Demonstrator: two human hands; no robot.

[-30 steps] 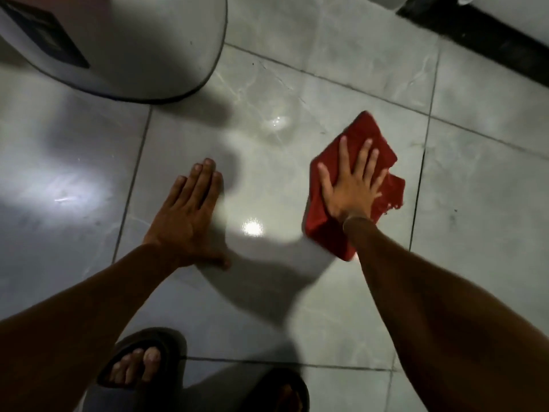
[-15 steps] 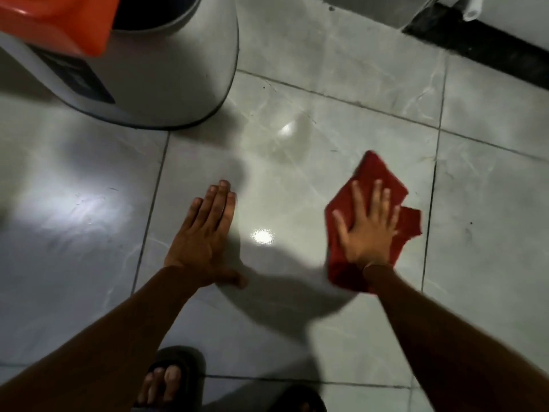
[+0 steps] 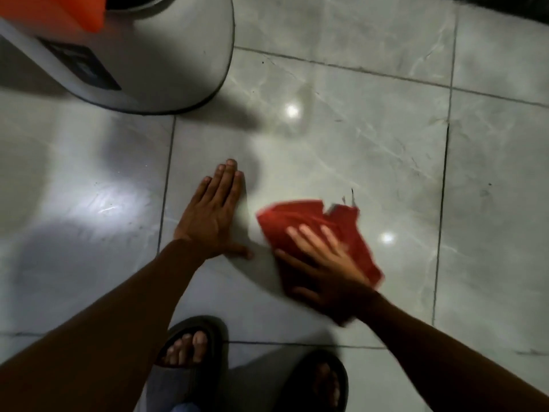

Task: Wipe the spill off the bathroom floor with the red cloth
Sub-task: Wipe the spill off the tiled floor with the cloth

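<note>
The red cloth (image 3: 300, 223) lies crumpled on the glossy grey floor tile (image 3: 341, 150). My right hand (image 3: 325, 270) presses flat on its near part with fingers spread, blurred by motion. My left hand (image 3: 212, 217) rests flat on the same tile just left of the cloth, fingers together, holding nothing. The tile shines with light reflections; I cannot make out a distinct spill on it.
A white round-based bin or appliance (image 3: 154, 60) with an orange part (image 3: 59, 10) stands at the upper left. My two feet in dark sandals (image 3: 190, 346) (image 3: 320, 382) are at the bottom edge. Dark grout lines (image 3: 444, 185) cross the floor.
My right hand has dragged the red cloth leftward and toward me, close to the left hand. The left hand stays planted on the tile. The view has shifted.
</note>
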